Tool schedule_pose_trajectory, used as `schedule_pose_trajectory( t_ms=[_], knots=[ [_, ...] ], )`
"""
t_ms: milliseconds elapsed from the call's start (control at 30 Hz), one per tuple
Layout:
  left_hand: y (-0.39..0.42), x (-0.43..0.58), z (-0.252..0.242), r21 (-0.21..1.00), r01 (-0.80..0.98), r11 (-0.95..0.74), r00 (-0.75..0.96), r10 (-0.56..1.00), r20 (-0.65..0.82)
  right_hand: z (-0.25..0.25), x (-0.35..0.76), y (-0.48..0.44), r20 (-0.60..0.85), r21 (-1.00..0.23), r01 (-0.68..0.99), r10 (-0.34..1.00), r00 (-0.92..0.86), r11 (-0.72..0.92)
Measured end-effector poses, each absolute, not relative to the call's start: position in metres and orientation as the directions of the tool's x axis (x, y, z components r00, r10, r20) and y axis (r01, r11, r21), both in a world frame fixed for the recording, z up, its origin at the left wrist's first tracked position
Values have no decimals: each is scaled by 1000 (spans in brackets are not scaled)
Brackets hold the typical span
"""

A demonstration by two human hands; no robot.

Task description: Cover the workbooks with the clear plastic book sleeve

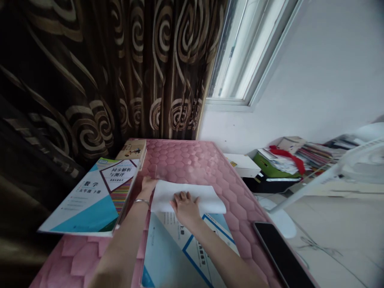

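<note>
A white sheet of paper (210, 199), its near edge curved, lies across the far part of a blue and white book (165, 252) on the pink table. My right hand (184, 206) presses on the paper with its fingers spread. At the paper's far left corner is my left hand (148, 185), a bracelet on its wrist; its fingers are blurred and partly hidden, so their hold is unclear.
A stack of books (93, 196) lies on the left of the pink table (186, 158), with a brown book (130, 150) behind it. A black phone (282, 254) rests at the right edge. Beyond stand a white fan (324, 172) and a green box (270, 166) of papers.
</note>
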State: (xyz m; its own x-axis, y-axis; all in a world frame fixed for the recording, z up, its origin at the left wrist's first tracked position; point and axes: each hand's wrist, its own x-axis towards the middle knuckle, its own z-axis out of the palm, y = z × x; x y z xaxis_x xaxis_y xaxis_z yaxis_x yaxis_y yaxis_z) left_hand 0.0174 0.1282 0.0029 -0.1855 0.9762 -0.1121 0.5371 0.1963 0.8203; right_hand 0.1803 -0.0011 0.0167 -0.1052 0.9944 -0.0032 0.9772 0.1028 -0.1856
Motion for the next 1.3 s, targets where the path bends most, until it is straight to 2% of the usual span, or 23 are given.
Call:
schedule_pose_trajectory(
  t_ms=[100,267,433,533,700,867,967,1167,1300],
  knots=[
    [123,16,3,869,435,234,-174,969,-174,21,181,5,79,-191,967,985,-156,168],
    [109,17,7,949,266,171,-181,975,-125,26,176,17,147,-278,918,957,-250,282],
    [88,15,5,985,87,147,-171,977,-130,24,167,10,67,-324,877,934,-352,354],
    [73,11,-2,983,26,181,-149,973,-175,16,163,-2,12,-317,879,928,-373,357],
    [54,6,-15,971,-35,236,-153,959,-239,2,155,-19,14,-280,897,936,-351,341],
    [43,3,-15,983,-135,128,-77,987,-139,0,148,-24,55,-259,912,948,-314,317],
    [40,1,-11,970,-227,91,-32,994,-101,2,146,-21,106,-243,902,934,-341,357],
    [41,-2,-8,932,-330,148,54,989,-138,-7,143,-20,178,-214,890,912,-369,402],
    [46,-4,-12,935,-320,153,124,985,-119,-10,139,-24,199,-208,896,914,-354,392]
  ],
)
